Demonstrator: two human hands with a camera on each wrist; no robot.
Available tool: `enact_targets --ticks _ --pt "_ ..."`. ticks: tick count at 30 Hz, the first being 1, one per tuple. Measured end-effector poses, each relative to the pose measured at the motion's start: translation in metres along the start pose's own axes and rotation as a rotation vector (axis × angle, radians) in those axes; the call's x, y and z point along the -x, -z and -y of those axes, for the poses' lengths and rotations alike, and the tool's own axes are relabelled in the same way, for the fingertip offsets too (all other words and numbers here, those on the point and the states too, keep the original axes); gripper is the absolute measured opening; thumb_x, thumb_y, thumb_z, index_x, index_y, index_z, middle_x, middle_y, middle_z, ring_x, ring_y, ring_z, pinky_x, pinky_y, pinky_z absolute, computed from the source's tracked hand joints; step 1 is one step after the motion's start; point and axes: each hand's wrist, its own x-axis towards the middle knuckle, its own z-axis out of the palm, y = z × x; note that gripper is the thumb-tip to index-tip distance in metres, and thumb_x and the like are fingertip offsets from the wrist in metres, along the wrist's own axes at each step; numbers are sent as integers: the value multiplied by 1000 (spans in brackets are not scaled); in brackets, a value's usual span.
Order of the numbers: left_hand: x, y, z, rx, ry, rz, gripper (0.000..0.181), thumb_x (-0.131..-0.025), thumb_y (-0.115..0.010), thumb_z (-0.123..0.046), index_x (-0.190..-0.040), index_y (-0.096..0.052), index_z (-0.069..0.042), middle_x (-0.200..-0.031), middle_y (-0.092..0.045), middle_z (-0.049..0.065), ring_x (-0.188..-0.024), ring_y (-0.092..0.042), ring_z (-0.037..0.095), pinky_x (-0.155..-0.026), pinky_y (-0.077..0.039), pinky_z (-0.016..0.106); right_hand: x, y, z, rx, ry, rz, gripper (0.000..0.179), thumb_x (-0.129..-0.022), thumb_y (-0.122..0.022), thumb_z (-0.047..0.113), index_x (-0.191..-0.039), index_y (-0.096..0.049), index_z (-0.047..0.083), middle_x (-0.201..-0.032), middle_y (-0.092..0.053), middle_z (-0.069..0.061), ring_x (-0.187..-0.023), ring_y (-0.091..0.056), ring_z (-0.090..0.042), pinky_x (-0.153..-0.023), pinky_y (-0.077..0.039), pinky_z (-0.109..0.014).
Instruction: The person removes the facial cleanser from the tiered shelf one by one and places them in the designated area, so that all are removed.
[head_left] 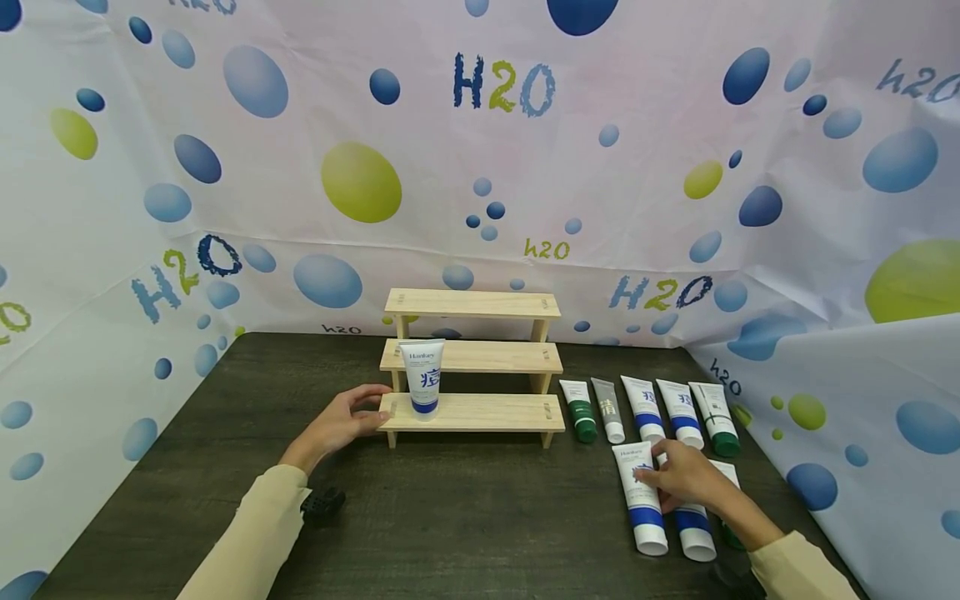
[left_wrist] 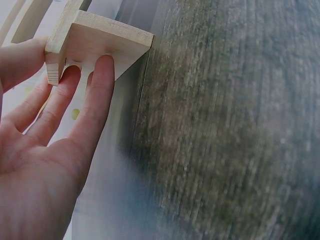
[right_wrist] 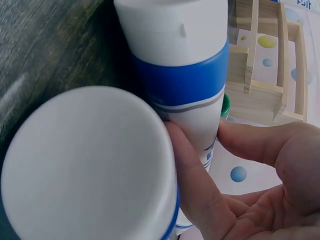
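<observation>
A three-tier wooden display stand [head_left: 487,412] stands near the middle of the table, and a white squeeze tube with a blue band [head_left: 423,367] is upright on its lowest step. My left hand [head_left: 347,423] grips the left end of that step; in the left wrist view the thumb lies on one side of the wooden board [left_wrist: 110,37] and the fingers reach beneath it. Over on the right, my right hand [head_left: 686,477] pinches a larger white tube with a blue band [head_left: 643,504] between thumb and finger. Its white cap [right_wrist: 172,30] points toward me.
Beside the pinched tube lies another blue-banded tube [head_left: 693,529], partly under my right hand. Behind them is a row with a green-capped tube [head_left: 581,412], a grey tube [head_left: 609,408] and several others. A printed cloth [head_left: 465,167] hangs behind the dark table [head_left: 465,517].
</observation>
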Motion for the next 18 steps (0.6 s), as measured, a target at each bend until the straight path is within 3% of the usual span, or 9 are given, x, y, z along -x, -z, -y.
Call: enact_targets --ticks 8,18 --pt "0 0 0 12 0 11 61 -101 -67 -21 -154 -42 -3 -154 -43 28 -129 -61 40 -97 -62 42 1 4 0 14 -10 -10 55 -94 -74 15 -131 -50 -18 -80 -69 -12 -58 -71 -20 -54 -64 -33" --pt "2 0 -2 -1 3 4 61 -101 -68 -23 -153 -43 -3 -153 -45 27 -127 -63 37 -96 -62 41 3 15 1 74 18 -32 62 -91 -77 13 -133 -48 -23 -85 -70 -13 -58 -72 -17 -54 -63 -31"
